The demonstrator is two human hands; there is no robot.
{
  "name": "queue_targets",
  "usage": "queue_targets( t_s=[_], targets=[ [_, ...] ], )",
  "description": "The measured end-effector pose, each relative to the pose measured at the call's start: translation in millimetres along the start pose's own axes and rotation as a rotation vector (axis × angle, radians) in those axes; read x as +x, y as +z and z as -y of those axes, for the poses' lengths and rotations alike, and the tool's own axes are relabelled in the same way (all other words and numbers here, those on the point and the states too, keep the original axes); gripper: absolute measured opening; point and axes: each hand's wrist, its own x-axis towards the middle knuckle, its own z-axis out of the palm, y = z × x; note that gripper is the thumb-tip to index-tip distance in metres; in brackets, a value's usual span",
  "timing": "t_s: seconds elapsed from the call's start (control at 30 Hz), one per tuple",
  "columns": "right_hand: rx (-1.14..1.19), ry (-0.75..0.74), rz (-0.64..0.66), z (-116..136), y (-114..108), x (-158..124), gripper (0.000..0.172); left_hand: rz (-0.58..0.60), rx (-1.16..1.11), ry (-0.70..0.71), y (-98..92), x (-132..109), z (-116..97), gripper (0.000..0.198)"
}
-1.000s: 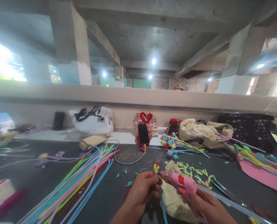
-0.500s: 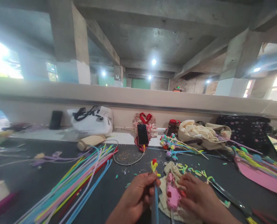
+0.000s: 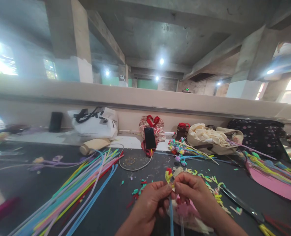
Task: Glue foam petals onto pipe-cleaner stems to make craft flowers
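My left hand (image 3: 149,203) is closed around a pipe-cleaner flower (image 3: 168,177), red at the tip and yellow below, just under its head. The flower stands upright, and its light blue stem (image 3: 171,218) runs down towards me. At the base of the yellow part, my right hand (image 3: 194,193) pinches with thumb and fingers; the exact contact is partly hidden. Beneath the right hand a pink glue gun (image 3: 186,209) rests on a crumpled cream cloth (image 3: 201,226), mostly covered by the hand.
Long coloured pipe cleaners (image 3: 86,193) lie at the left. Cut scraps (image 3: 215,196) scatter around both hands, with scissors (image 3: 243,205) at the right. Finished small flowers (image 3: 178,150) lie behind, near a propped phone (image 3: 150,139) on a cable. A pink sheet (image 3: 265,183) carries more stems.
My right hand has left the glue gun and moved left and up to the flower, where its fingers now pinch. My left hand and the flower have shifted slightly right.
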Motion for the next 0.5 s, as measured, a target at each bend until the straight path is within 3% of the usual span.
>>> queue_targets(
  t_s=[0.27, 0.37, 0.5],
  targets=[
    [0.563, 0.220, 0.161, -34.0, -2.4, 6.7, 0.018, -0.003, 0.009, 0.016, 0.5, 6.7, 9.5, 0.030],
    [0.525, 0.229, 0.085, -35.9, -3.5, 8.7, 0.016, -0.001, -0.041, -0.013, -0.1, 11.7, 14.5, 0.031],
    [0.287, 0.090, -0.122, -26.6, -7.8, 8.3, 0.013, 0.047, -0.206, -0.058, -1.5, 14.5, 16.9, 0.025]
  ],
)
